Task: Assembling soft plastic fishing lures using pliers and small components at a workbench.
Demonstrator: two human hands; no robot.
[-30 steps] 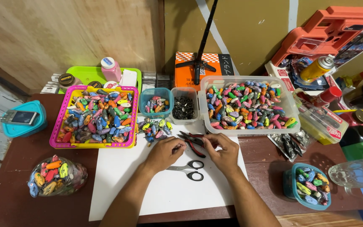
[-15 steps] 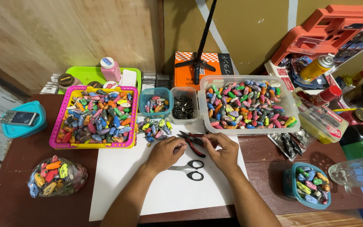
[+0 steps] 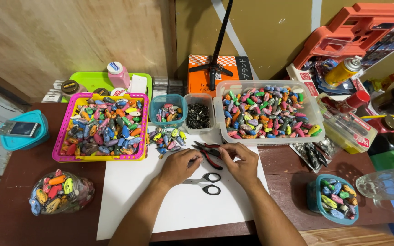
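My left hand (image 3: 178, 166) and my right hand (image 3: 240, 163) rest close together on a white sheet (image 3: 160, 200), fingertips nearly meeting over something too small to make out. Red-handled pliers (image 3: 207, 153) lie between and just beyond the fingers. Black-handled scissors (image 3: 204, 182) lie on the sheet right under both hands. A small heap of colourful pieces (image 3: 166, 138) sits just beyond my left hand.
A pink and yellow basket (image 3: 64, 156) of colourful pieces stands left, a clear tub (image 3: 315, 136) of them right. Between them stand a teal cup (image 3: 168, 110) and a clear cup of dark bits (image 3: 199, 115). A bag of pieces (image 3: 58, 191) lies front left, a teal tub (image 3: 336, 205) front right.
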